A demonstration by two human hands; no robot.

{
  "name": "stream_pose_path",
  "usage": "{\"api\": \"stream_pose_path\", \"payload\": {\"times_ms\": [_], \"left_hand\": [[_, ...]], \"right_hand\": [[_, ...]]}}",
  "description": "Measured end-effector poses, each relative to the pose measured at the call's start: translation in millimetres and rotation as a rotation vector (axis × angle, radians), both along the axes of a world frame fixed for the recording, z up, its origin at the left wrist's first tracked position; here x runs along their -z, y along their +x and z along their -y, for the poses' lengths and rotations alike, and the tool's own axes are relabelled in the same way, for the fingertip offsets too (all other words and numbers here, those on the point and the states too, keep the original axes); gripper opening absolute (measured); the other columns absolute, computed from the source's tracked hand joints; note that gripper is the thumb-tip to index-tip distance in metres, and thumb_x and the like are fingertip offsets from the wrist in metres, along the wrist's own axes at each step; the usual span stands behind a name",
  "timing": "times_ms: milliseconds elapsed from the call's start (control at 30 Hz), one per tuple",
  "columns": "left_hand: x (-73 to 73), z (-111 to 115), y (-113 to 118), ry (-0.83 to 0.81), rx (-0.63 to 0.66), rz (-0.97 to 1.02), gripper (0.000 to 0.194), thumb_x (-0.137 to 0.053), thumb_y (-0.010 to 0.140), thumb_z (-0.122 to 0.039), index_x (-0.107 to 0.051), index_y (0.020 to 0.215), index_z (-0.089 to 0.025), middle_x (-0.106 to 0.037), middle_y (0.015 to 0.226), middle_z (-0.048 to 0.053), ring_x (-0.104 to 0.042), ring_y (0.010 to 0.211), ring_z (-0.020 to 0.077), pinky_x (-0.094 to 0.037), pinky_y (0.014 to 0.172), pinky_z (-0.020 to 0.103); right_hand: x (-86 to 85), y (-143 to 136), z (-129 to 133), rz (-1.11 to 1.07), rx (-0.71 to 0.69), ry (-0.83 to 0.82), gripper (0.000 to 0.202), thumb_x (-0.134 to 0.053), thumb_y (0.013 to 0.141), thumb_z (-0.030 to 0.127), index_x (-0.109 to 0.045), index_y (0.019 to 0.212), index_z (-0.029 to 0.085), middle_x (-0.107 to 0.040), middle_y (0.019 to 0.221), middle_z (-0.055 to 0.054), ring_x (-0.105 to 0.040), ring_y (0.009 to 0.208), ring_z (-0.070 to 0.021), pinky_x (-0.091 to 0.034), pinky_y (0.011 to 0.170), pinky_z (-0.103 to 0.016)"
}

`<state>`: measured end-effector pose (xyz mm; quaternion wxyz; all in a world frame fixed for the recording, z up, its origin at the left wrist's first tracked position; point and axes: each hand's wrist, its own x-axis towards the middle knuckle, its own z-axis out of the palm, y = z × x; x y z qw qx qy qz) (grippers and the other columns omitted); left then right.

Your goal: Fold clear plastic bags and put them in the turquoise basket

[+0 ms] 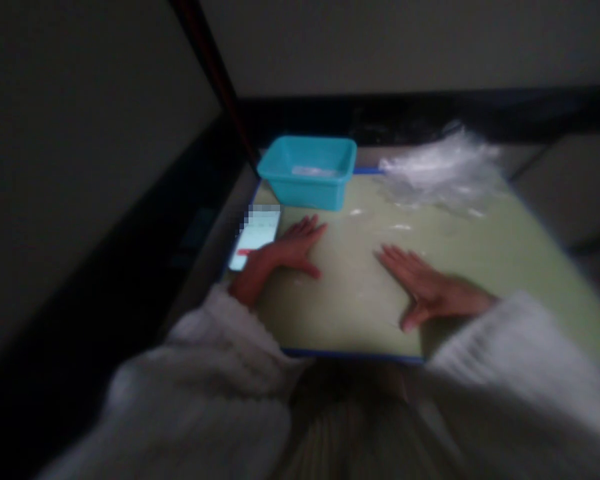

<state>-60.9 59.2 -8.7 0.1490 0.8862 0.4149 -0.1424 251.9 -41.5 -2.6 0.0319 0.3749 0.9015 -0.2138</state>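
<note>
On a pale yellow-green table (520,260) with a blue edge, my left hand (300,245) lies with its fingers spread, holding nothing. Beside it, partly behind the wrist, is a lit phone (260,230) with a red mark on its screen. My right hand (423,281) rests flat to the right, fingers stretched out and thumb apart, also holding nothing. Between and ahead of the hands are faint shiny glints, perhaps clear plastic lying flat; the blur hides its outline.
A turquoise plastic basin (310,193) stands at the back left of the table, with something whitish inside. A crumpled heap of clear plastic (443,170) lies at the back right. Walls rise behind and to the left, and a dark red pole (215,67) slants down behind the basin.
</note>
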Motion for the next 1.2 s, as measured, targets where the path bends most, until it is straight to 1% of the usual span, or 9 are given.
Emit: {"api": "stream_pose_path", "payload": {"times_ms": [100, 167, 300, 367, 433, 600, 867, 1033, 1200], "left_hand": [[1.7, -2.1, -3.5, -0.013, -0.003, 0.001, 0.127, -0.065, 0.059, -0.067, 0.007, 0.146, -0.009, 0.018, 0.149, 0.021, 0.011, 0.14, 0.0349, -0.004, 0.112, 0.042], [4.0, -3.0, -4.9, -0.01, 0.005, 0.019, 0.127, -0.066, 0.058, -0.067, 0.006, 0.146, -0.01, 0.018, 0.149, 0.022, 0.01, 0.14, 0.0353, -0.005, 0.112, 0.043], [7.9, -4.0, -7.1, 0.019, 0.028, 0.062, 0.124, -0.065, 0.058, -0.067, 0.003, 0.146, -0.012, 0.014, 0.15, 0.022, 0.007, 0.14, 0.0366, -0.008, 0.111, 0.045], [8.7, -4.1, -7.9, 0.031, 0.03, 0.068, 0.124, -0.066, 0.058, -0.066, 0.001, 0.146, -0.011, 0.012, 0.15, 0.023, 0.005, 0.14, 0.0373, -0.009, 0.111, 0.046], [8.9, -4.0, -8.3, 0.043, 0.034, 0.077, 0.124, -0.067, 0.057, -0.067, 0.0, 0.146, -0.012, 0.011, 0.151, 0.022, 0.003, 0.14, 0.0379, -0.011, 0.111, 0.046], [6.8, -3.7, -7.4, 0.041, 0.033, 0.063, 0.125, -0.068, 0.056, -0.066, -0.002, 0.146, -0.011, 0.012, 0.15, 0.023, 0.004, 0.14, 0.038, -0.011, 0.111, 0.045], [4.3, -2.7, -6.6, 0.032, 0.023, 0.036, 0.124, -0.068, 0.058, -0.065, 0.0, 0.146, -0.01, 0.012, 0.15, 0.024, 0.005, 0.14, 0.0371, -0.009, 0.111, 0.044], [4.1, -2.8, -6.6, 0.029, 0.028, 0.043, 0.124, -0.067, 0.058, -0.066, 0.001, 0.147, -0.012, 0.014, 0.15, 0.022, 0.006, 0.14, 0.0373, -0.009, 0.111, 0.045], [2.3, -3.5, -9.7, -0.002, 0.015, 0.045, 0.127, -0.07, 0.056, -0.064, 0.001, 0.146, -0.01, 0.015, 0.149, 0.024, 0.007, 0.139, 0.039, -0.009, 0.111, 0.047]], "right_hand": [[-0.8, 3.2, -0.7, -0.027, -0.017, 0.001, 0.119, -0.053, 0.067, 0.076, 0.012, 0.146, 0.016, 0.006, 0.153, -0.02, 0.004, 0.138, -0.0369, -0.007, 0.11, -0.058], [-1.5, 7.5, -3.1, -0.065, -0.01, 0.043, 0.112, -0.048, 0.072, 0.075, 0.015, 0.146, 0.019, 0.005, 0.154, -0.017, 0.001, 0.138, -0.0362, -0.008, 0.109, -0.058], [0.9, 15.0, -13.5, -0.092, 0.166, 0.249, 0.088, -0.03, 0.086, 0.065, 0.021, 0.144, 0.022, 0.005, 0.154, -0.014, -0.003, 0.139, -0.0337, -0.011, 0.109, -0.058], [6.3, 16.7, -19.6, -0.052, 0.22, 0.322, 0.085, -0.026, 0.088, 0.064, 0.022, 0.144, 0.021, 0.004, 0.154, -0.014, -0.005, 0.139, -0.0338, -0.013, 0.109, -0.058], [13.8, 17.9, -24.5, 0.003, 0.207, 0.351, 0.087, -0.026, 0.087, 0.065, 0.021, 0.144, 0.02, 0.002, 0.154, -0.015, -0.008, 0.139, -0.034, -0.015, 0.109, -0.057], [25.8, 23.0, -28.9, 0.087, 0.139, 0.342, 0.095, -0.028, 0.083, 0.07, 0.019, 0.144, 0.015, -0.004, 0.152, -0.019, -0.013, 0.138, -0.0344, -0.015, 0.109, -0.057], [8.7, 26.9, -24.3, 0.058, 0.081, 0.25, 0.101, -0.036, 0.081, 0.071, 0.023, 0.143, 0.019, 0.004, 0.153, -0.018, -0.004, 0.139, -0.0348, -0.008, 0.108, -0.06], [9.9, 31.5, -22.9, 0.094, 0.063, 0.183, 0.108, -0.041, 0.076, 0.074, 0.026, 0.141, 0.019, 0.004, 0.153, -0.018, -0.005, 0.137, -0.0389, -0.01, 0.107, -0.062], [10.4, 33.7, -23.8, 0.138, 0.068, 0.15, 0.108, -0.041, 0.076, 0.074, 0.027, 0.141, 0.019, 0.002, 0.153, -0.018, -0.003, 0.138, -0.0382, -0.009, 0.107, -0.063]]}}
